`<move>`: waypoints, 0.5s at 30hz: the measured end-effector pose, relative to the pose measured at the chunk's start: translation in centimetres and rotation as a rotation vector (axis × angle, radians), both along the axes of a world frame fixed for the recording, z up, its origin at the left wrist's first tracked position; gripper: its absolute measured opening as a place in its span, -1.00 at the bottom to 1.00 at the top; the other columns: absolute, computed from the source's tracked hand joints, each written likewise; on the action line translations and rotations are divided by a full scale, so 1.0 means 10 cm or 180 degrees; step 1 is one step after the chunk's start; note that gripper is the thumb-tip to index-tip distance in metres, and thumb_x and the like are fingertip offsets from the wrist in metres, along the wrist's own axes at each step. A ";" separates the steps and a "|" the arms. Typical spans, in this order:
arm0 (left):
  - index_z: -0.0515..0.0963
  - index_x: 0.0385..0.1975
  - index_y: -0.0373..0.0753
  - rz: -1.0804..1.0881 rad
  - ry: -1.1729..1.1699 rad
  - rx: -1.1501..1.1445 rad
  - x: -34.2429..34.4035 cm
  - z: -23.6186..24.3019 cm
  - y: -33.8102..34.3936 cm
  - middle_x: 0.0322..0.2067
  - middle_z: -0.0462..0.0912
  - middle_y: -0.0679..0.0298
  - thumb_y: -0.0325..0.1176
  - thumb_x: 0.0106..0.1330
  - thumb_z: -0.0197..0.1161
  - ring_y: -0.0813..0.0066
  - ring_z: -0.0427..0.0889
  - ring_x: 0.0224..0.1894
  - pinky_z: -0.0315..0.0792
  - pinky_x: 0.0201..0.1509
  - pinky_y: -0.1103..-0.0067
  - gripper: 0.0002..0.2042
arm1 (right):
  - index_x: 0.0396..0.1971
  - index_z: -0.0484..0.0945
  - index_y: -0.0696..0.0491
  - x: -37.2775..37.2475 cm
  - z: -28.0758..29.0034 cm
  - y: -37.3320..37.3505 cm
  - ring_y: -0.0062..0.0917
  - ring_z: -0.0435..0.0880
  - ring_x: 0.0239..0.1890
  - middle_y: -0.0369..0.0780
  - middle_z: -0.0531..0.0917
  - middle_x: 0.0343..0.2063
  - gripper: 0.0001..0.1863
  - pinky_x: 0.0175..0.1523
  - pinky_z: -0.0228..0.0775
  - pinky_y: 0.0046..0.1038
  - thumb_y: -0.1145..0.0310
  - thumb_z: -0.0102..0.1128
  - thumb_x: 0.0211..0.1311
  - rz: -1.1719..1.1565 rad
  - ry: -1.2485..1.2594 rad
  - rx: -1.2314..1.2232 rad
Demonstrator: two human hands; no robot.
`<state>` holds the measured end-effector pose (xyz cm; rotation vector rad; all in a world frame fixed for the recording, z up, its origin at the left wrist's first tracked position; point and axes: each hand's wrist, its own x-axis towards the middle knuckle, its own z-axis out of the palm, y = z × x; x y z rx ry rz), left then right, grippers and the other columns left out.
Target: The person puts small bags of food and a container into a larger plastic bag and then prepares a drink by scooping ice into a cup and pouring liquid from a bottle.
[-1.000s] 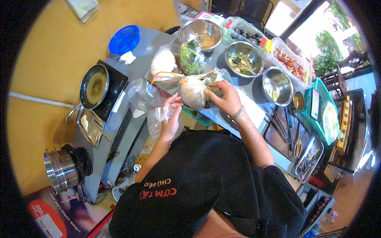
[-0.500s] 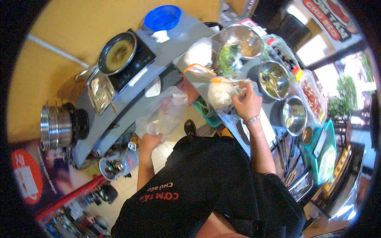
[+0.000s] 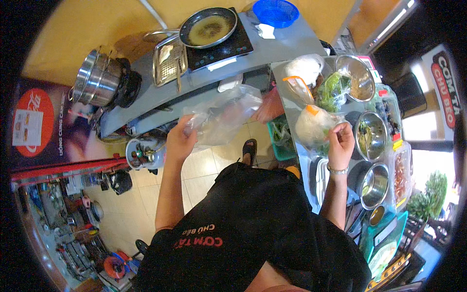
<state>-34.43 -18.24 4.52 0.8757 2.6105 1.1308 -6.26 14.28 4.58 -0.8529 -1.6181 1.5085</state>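
Twice pinching plastic, a clear bag (image 3: pixel 228 117) over the floor (image 3: pixel 202 163) with left hand (image 3: pixel 182 140) and a filled bag (image 3: pixel 311 125) on the worktop (image 3: pixel 304 163) with right hand (image 3: pixel 341 141), wearing upside-down red lettering on black shirt (image 3: pixel 272 214), flanked by white-lettered red signs (image 3: pixel 36 100).

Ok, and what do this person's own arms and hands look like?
The left hand and right hand are ungloved; a silvery link bracelet circles the right wrist. Both forearms are bare below a black top with reddish lettering.
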 end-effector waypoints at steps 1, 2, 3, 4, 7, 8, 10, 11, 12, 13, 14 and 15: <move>0.50 0.00 -0.17 -0.0080 -0.0388 0.0296 0.03 0.06 0.02 -0.41 0.67 0.16 -0.34 0.18 0.26 0.39 0.66 -0.49 0.46 -0.43 0.53 -0.64 | -0.42 0.36 0.05 0.00 0.14 -0.04 -0.76 0.40 -0.46 -0.41 0.42 -0.51 -0.84 -0.32 0.27 -0.71 0.68 0.02 0.16 0.0110 0.0084 -0.0013; 0.49 0.01 -0.18 -0.0099 -0.0530 0.0326 0.06 0.11 0.02 -0.37 0.67 0.14 -0.33 0.21 0.23 0.39 0.66 -0.51 0.47 -0.43 0.53 -0.65 | -0.42 0.36 0.05 -0.02 0.30 -0.09 -0.77 0.39 -0.47 -0.41 0.41 -0.51 -0.84 -0.31 0.26 -0.71 0.68 0.01 0.16 0.0218 0.0172 -0.0042; 0.49 0.03 -0.20 -0.0119 -0.0672 0.0358 0.09 0.15 0.00 -0.33 0.66 0.12 -0.33 0.24 0.20 0.39 0.66 -0.53 0.47 -0.43 0.53 -0.66 | -0.42 0.37 0.06 -0.05 0.47 -0.14 -0.77 0.38 -0.47 -0.41 0.41 -0.50 -0.84 -0.31 0.25 -0.72 0.69 0.01 0.16 0.0325 0.0258 -0.0073; 0.48 0.04 -0.21 -0.0176 -0.0814 0.0405 0.11 0.19 0.01 -0.28 0.65 0.10 -0.33 0.27 0.17 0.38 0.65 -0.54 0.48 -0.43 0.53 -0.67 | -0.42 0.37 0.06 -0.08 0.68 -0.19 -0.78 0.36 -0.47 -0.41 0.42 -0.49 -0.84 -0.31 0.22 -0.73 0.69 -0.01 0.14 0.0398 0.0451 -0.0104; 0.43 0.11 -0.22 -0.0217 -0.1144 -0.0524 0.16 0.44 0.10 0.09 0.49 0.22 -0.28 0.39 0.03 0.53 0.58 -0.45 0.48 -0.53 0.65 -0.66 | -0.42 0.37 0.06 -0.18 1.20 -0.32 -0.75 0.39 -0.45 -0.38 0.44 -0.47 -0.84 -0.32 0.22 -0.72 0.68 -0.04 0.11 0.0764 0.0657 -0.0209; 0.43 0.12 -0.22 -0.0294 -0.1278 -0.0416 0.19 0.49 0.12 0.09 0.49 0.22 -0.27 0.40 0.02 0.55 0.56 -0.48 0.47 -0.54 0.65 -0.65 | -0.43 0.37 0.06 -0.23 1.30 -0.35 -0.75 0.40 -0.44 -0.37 0.45 -0.46 -0.84 -0.32 0.22 -0.72 0.68 -0.04 0.10 0.0927 0.0786 -0.0239; 0.41 0.15 -0.22 -0.0465 -0.1546 -0.0196 0.27 0.59 0.13 0.10 0.49 0.22 -0.25 0.42 -0.02 0.59 0.53 -0.53 0.45 -0.56 0.65 -0.64 | -0.44 0.37 0.06 -0.37 1.47 -0.44 -0.74 0.41 -0.43 -0.35 0.46 -0.45 -0.85 -0.32 0.23 -0.71 0.67 -0.05 0.07 0.1239 0.1040 -0.0288; 0.39 0.17 -0.20 -0.0425 -0.1488 -0.0089 0.35 0.70 0.18 0.04 0.52 0.22 -0.27 0.41 -0.01 0.60 0.52 -0.55 0.44 -0.57 0.67 -0.63 | -0.45 0.38 0.06 -0.50 1.56 -0.52 -0.73 0.41 -0.43 -0.34 0.46 -0.44 -0.85 -0.32 0.23 -0.70 0.67 -0.04 0.03 0.1380 0.1254 -0.0433; 0.38 0.19 -0.18 -0.0382 -0.1430 0.0021 0.47 0.85 0.25 -0.02 0.55 0.22 -0.30 0.40 -0.01 0.61 0.52 -0.57 0.44 -0.57 0.69 -0.62 | -0.46 0.39 0.06 -0.63 1.56 -0.57 -0.73 0.41 -0.44 -0.34 0.47 -0.44 -0.85 -0.33 0.24 -0.69 0.66 -0.02 0.02 0.1685 0.1544 -0.0460; 0.36 0.21 -0.15 -0.0363 -0.1368 0.0125 0.55 0.98 0.29 -0.08 0.57 0.22 -0.32 0.39 0.00 0.63 0.52 -0.60 0.43 -0.58 0.71 -0.61 | -0.47 0.40 0.06 -0.75 1.50 -0.62 -0.72 0.41 -0.43 -0.35 0.47 -0.45 -0.85 -0.32 0.23 -0.69 0.66 -0.01 0.00 0.1877 0.1684 -0.0374; 0.34 0.23 -0.17 -0.0361 -0.1463 0.0223 0.59 1.11 0.28 -0.03 0.54 0.21 -0.35 0.38 -0.01 0.64 0.49 -0.61 0.42 -0.59 0.72 -0.59 | -0.47 0.42 0.06 -0.92 1.42 -0.69 -0.73 0.40 -0.40 -0.36 0.46 -0.45 -0.86 -0.30 0.22 -0.69 0.65 0.02 0.00 0.1840 0.1830 -0.0306; 0.31 0.25 -0.18 -0.0341 -0.1548 0.0321 0.61 1.22 0.25 0.03 0.51 0.20 -0.38 0.36 -0.02 0.66 0.47 -0.63 0.41 -0.60 0.73 -0.57 | -0.46 0.43 0.08 -1.06 1.33 -0.77 -0.74 0.39 -0.39 -0.36 0.45 -0.45 -0.87 -0.28 0.22 -0.68 0.64 0.05 0.00 0.2125 0.2027 -0.0501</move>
